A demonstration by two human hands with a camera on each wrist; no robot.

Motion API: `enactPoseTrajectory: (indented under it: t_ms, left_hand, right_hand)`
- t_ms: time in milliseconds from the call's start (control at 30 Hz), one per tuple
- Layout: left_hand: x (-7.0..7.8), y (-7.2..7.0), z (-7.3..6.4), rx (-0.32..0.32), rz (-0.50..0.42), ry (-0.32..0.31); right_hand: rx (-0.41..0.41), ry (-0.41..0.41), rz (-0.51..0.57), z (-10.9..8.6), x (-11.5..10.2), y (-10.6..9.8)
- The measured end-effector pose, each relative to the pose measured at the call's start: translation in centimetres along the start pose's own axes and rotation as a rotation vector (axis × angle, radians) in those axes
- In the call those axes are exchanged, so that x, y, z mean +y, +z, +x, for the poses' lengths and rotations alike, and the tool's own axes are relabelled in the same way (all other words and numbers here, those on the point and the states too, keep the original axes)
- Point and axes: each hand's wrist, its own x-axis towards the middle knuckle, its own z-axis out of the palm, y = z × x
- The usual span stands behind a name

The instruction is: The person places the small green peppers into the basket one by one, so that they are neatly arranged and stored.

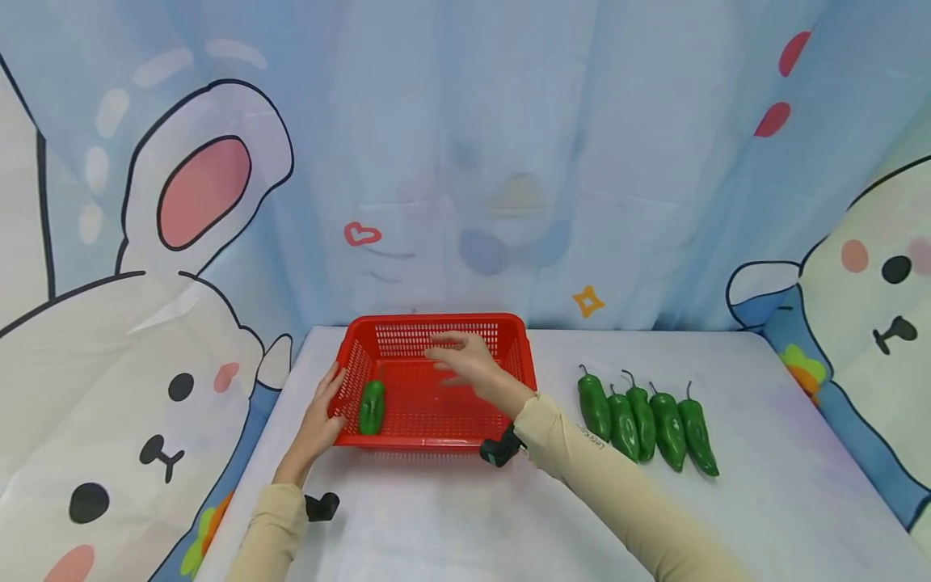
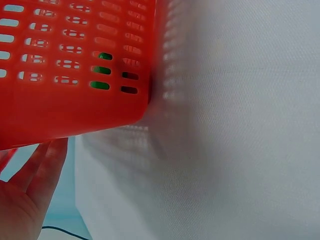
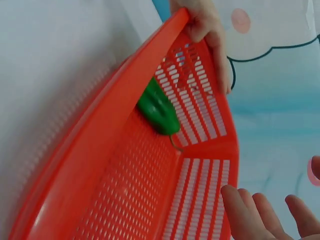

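On the right sleeve [image 1: 618, 485] we make out small dark lettering [image 1: 592, 437], too small to read, and behind the white table [image 1: 436, 525] hangs a pale blue curtain [image 1: 640, 162] printed with cartoon figures [image 1: 131, 380]. We see one pepper [image 1: 372, 408] in the left end of the red basket [image 1: 436, 443] and five peppers [image 1: 643, 424] in a row to its right. The left hand [image 1: 318, 419] rests, fingers extended, against the basket's left rim, while the right [image 1: 469, 362] hangs above the basket, fingers loosely spread.
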Motion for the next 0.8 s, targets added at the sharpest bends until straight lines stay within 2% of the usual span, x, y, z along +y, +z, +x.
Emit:
enactPoseTrajectory:
  t_ms: [167,433,800]
  left_hand:
    - [0.2,0.0,-0.1,0.002,0.006,-0.003]
    - [0.3,0.2,-0.3,-0.002,0.009,0.010]
    - [0.5,0.0,-0.3,-0.009,0.019,0.000]
  right_hand:
    - [0.010,-0.013,-0.006,-0.6,0.2,-2.1]
    - [0.053,-0.030,-0.042,-1.4,1.9,-5.6]
    - [0.121,-0.005,-0.066,-2.7,2.5,-10.2]
